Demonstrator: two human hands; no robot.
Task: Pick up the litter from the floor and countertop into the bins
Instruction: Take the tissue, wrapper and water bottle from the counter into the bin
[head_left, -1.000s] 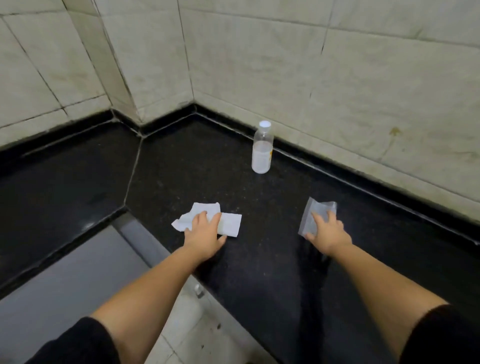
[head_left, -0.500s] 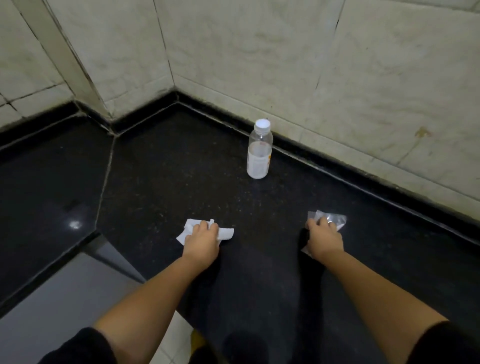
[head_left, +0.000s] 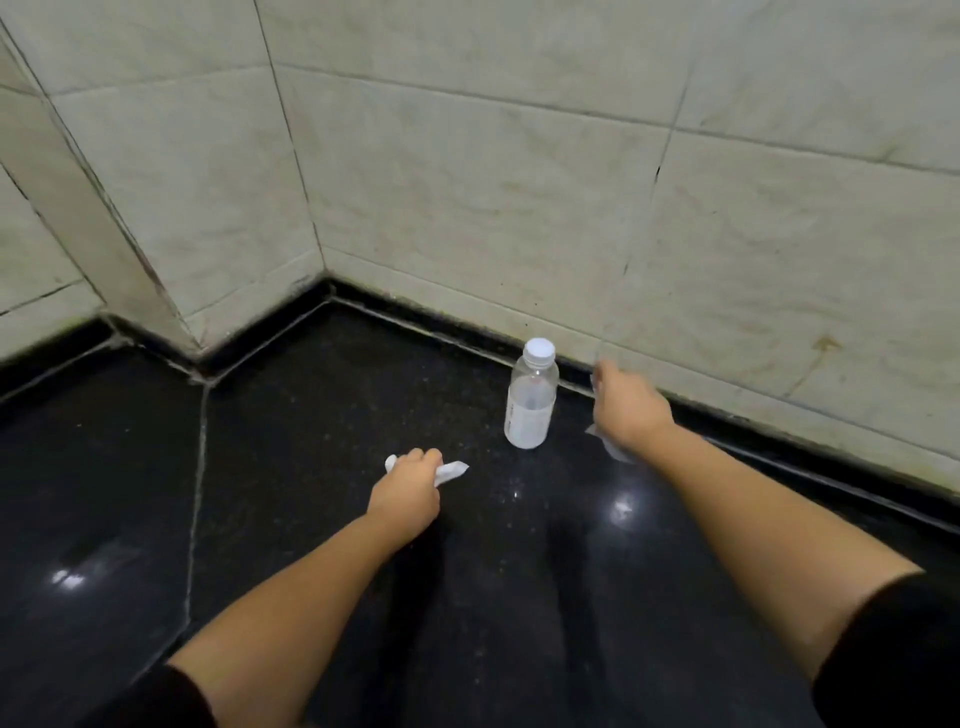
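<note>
Left hand (head_left: 410, 486) has its grip closed on crumpled tissue (head_left: 451, 472); right hand (head_left: 631, 408) clutches a clear wrapper (head_left: 605, 441) beside the bottle (head_left: 530, 402), probably next.

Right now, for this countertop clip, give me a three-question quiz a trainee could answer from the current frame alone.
1. True or false: the bottle lies on its side on the black countertop.
2. Multiple choice: what does the left hand grip? A) white crumpled paper B) a bottle cap C) a sponge
3. Fill in: the right hand, with clear plastic wrapper showing under it, is just to the ____ of the bottle, near the tiled wall.

Key: 1 false, it stands upright with its white cap on; 2 A; 3 right.
</note>
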